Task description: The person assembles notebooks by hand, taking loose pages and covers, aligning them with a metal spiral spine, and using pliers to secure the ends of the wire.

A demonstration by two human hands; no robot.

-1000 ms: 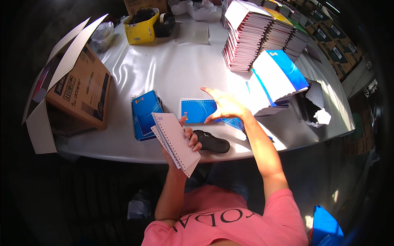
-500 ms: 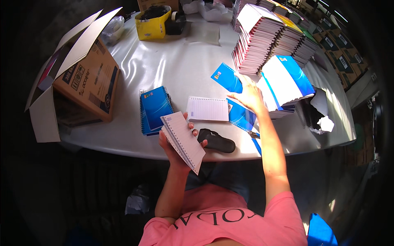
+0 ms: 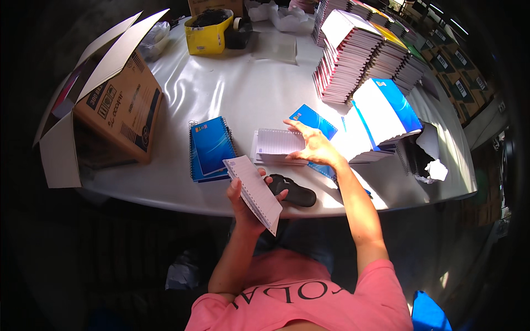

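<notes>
My left hand (image 3: 243, 205) grips a thin stack of lined sheets (image 3: 255, 190) with punched holes along one long edge, tilted above the table's near edge. On the table, my right hand (image 3: 319, 148) has its thumb and fingers around the right end of a block of lined paper (image 3: 276, 142), also punched along its far edge. Beyond and partly under this hand lies a blue cover (image 3: 313, 119). More blue shows beneath the wrist. Left of the paper block rest blue spiral notebooks (image 3: 211, 148). Close to my left fingertips is a black rounded object (image 3: 296, 193), its kind unclear.
An open cardboard box (image 3: 118, 110) stands at the left. At the right are a blue-and-white stack of pads (image 3: 381, 116) and tall stacks of spiral notebooks (image 3: 345, 60). A yellow container (image 3: 205, 38) sits at the back; crumpled white paper (image 3: 437, 170) lies at the far right.
My right hand has come from the blue cover, moving left and nearer, onto the lined paper block. The blue cover now lies a little nearer. My left hand still holds its sheets.
</notes>
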